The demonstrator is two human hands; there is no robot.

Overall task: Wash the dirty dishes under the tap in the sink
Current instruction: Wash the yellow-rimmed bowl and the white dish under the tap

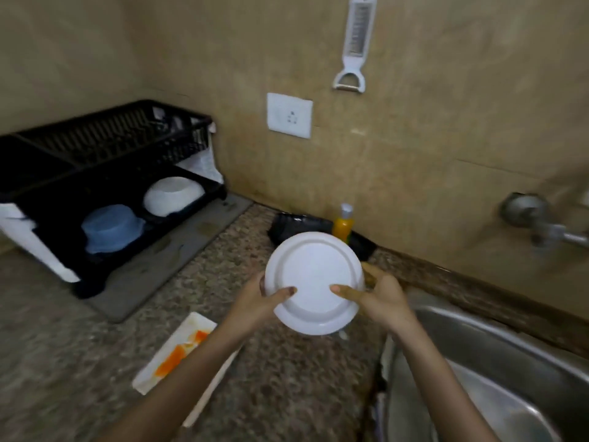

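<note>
Nearest, both forearms are reaching up from the bottom edge. The left hand and right hand are holding a round white plate between them above the speckled stone bench, fingers pinching its ridged rim at eight and four o'clock, underside facing the camera. It looks clean, so the step in hand is probably racking it; that calls for carrying it toward ten o'clock. At seven o'clock a rectangular white tray smeared orange is lying unwashed. At four o'clock the steel sink is curving smooth. Farther off, the black slatted dish rack is holding a blue bowl and white bowl, upturned. The tap is jutting out at two o'clock.
</note>
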